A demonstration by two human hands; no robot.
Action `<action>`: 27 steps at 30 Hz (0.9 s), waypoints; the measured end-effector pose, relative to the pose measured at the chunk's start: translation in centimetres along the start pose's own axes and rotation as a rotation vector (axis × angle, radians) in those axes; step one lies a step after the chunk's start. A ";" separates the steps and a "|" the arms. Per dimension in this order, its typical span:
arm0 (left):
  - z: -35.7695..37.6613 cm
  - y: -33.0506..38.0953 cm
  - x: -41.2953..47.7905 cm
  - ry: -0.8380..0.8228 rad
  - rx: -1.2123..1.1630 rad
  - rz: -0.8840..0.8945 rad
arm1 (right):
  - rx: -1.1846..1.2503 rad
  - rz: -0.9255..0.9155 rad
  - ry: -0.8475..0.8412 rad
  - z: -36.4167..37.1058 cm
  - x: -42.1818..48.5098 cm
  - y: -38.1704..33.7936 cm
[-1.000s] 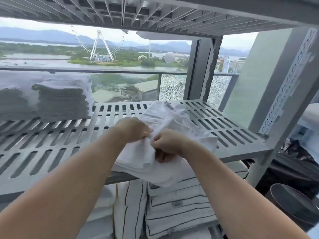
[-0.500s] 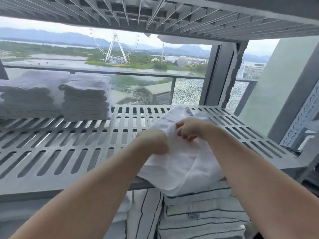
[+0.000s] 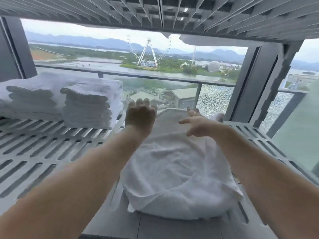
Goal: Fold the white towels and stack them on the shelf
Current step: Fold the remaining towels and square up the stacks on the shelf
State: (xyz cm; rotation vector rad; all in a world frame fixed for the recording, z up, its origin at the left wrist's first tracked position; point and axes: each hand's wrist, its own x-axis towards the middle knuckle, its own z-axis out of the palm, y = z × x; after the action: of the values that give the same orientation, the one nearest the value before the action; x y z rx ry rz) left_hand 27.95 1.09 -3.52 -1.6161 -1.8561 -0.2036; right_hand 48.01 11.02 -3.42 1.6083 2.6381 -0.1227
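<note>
I read: spreading step | towel point(image 3: 176, 169) flat on shelf point(image 3: 34, 152), right of stacks point(image 3: 86, 106) | left hand point(image 3: 140, 116) and right hand point(image 3: 198, 125) apart, fingers splayed at far edge, flattening it for folding

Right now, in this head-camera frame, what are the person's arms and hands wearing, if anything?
Nothing shows. Both forearms are bare from the bottom edge of the frame to the wrists: no sleeves or cuffs in view. The left hand and the right hand have no gloves, and no watch, bracelet or ring can be seen, though the fingers are blurred.
</note>
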 end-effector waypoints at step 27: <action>-2.9 4.6 -5.6 -0.491 -0.169 0.224 | -0.047 0.554 0.292 6.3 -10.1 1.9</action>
State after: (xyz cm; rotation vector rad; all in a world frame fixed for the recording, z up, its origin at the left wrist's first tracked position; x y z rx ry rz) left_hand 33.37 -4.04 -5.82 -2.1211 -2.0270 0.1544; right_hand 54.30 2.36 -8.94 2.4186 2.2259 0.2095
